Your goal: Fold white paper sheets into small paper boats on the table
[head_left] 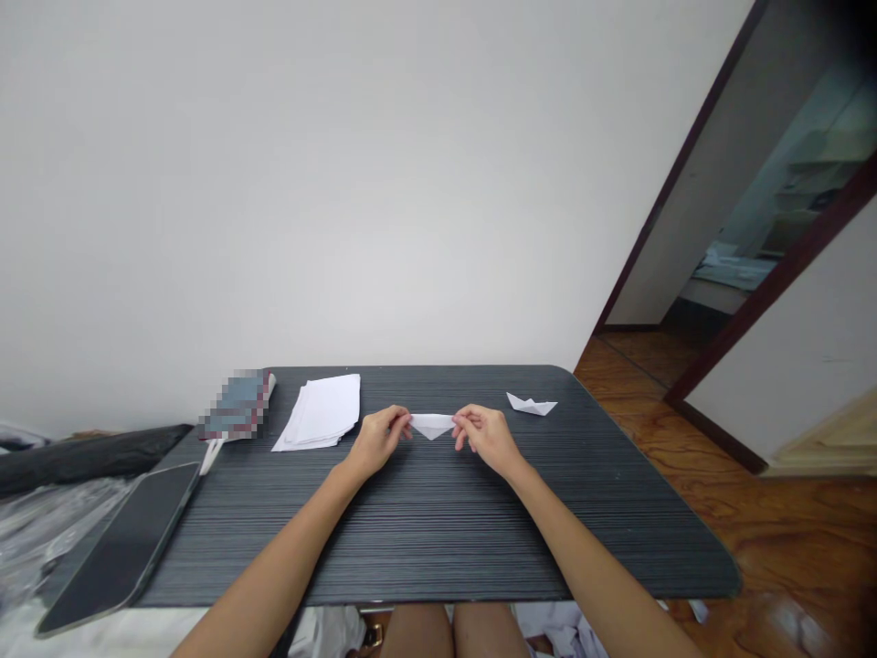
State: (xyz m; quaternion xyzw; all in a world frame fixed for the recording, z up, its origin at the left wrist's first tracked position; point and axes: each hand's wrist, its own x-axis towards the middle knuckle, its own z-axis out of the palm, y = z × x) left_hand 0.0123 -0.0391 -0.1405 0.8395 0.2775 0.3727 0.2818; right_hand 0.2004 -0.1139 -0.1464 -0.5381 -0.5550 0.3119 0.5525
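A small piece of folded white paper [431, 426] is stretched between my two hands above the middle of the dark table. Its upper edge runs straight across, and a triangular point hangs down toward me. My left hand [381, 437] pinches the paper's left corner between thumb and fingers. At the opposite corner, my right hand [488, 437] grips it the same way. To the right of my right hand lies a folded white paper boat [532, 405] on the table.
A stack of white paper sheets [321, 411] lies left of my hands on the table [438, 539]. Beyond it sits a blurred-out book-like item [237, 404]. A dark flat tablet-like device [123, 546] rests at the left edge. A white wall [425, 183] stands behind.
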